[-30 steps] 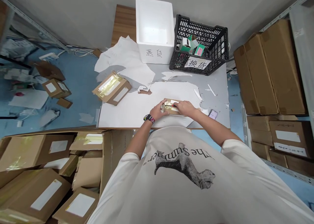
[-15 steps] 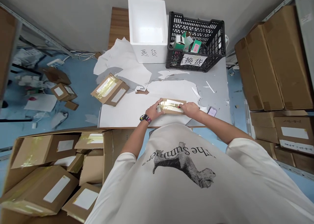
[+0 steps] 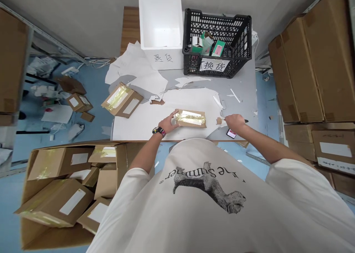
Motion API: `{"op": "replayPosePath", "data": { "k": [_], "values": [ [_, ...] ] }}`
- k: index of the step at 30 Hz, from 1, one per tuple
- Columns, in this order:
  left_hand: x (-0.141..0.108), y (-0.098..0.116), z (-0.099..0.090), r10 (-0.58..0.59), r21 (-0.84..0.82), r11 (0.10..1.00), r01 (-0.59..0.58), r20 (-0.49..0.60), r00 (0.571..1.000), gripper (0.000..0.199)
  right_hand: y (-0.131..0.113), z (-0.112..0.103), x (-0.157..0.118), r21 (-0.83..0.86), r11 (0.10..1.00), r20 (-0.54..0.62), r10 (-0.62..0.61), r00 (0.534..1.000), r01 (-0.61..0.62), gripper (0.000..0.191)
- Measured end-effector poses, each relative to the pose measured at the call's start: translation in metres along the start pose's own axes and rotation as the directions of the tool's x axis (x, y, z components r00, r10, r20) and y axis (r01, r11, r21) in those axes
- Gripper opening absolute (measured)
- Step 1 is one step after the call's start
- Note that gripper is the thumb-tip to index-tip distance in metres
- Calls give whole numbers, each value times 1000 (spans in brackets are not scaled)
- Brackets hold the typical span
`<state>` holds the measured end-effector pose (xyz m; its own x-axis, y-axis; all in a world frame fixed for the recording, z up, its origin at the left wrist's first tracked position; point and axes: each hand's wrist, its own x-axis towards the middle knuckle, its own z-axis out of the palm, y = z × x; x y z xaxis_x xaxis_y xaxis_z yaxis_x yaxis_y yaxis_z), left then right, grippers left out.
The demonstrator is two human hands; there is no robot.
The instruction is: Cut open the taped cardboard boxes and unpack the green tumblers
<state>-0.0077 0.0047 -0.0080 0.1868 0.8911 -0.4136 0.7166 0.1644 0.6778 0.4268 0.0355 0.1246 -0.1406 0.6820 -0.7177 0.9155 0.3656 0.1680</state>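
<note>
A small cardboard box, sealed with shiny tape over a white label, lies on the white-covered table. My left hand grips its left end, fingers at the back corner and thumb along the front. Off to the right, apart from the box, my right hand is closed around a slim tool whose black end sticks out to the right. A small brown scrap shows just left of that hand; whether the hand touches it I cannot tell. Below lies a phone with its screen lit.
Another taped box sits on the table's left. Behind stand a white foam box and a black crate holding small green-and-white boxes. A large carton of parcels is at lower left. Stacked cartons line the right side.
My right hand has moved off the box to the right, over the table near the phone. My left hand keeps its grip on the box's left end. The camera view has shifted slightly.
</note>
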Motion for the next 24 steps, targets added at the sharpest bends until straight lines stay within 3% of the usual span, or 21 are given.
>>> {"op": "replayPosePath", "data": {
  "k": [2,4,8,14,18,24],
  "values": [
    [1,-2,0,4,-7,1000,-4,-2,1000,110,21,12,-11,5,1000,12,18,1000,-18,47],
    [3,-3,0,-12,-1,1000,12,-5,1000,111,25,21,-19,54,999,-44,8,999,-6,52],
    [8,-4,-2,10,-6,1000,-10,-7,1000,111,-10,25,-17,175,983,-156,-27,987,54,51],
    [4,-2,-6,-12,37,999,12,3,1000,112,-76,-5,17,210,951,-192,-187,963,226,53],
    [-3,5,-8,-61,84,995,58,35,998,111,-84,-21,27,114,946,-187,-278,942,302,51],
    [-5,11,-9,-64,95,994,60,50,997,110,-80,-24,28,1,939,-197,-338,920,345,51]
  ]
}}
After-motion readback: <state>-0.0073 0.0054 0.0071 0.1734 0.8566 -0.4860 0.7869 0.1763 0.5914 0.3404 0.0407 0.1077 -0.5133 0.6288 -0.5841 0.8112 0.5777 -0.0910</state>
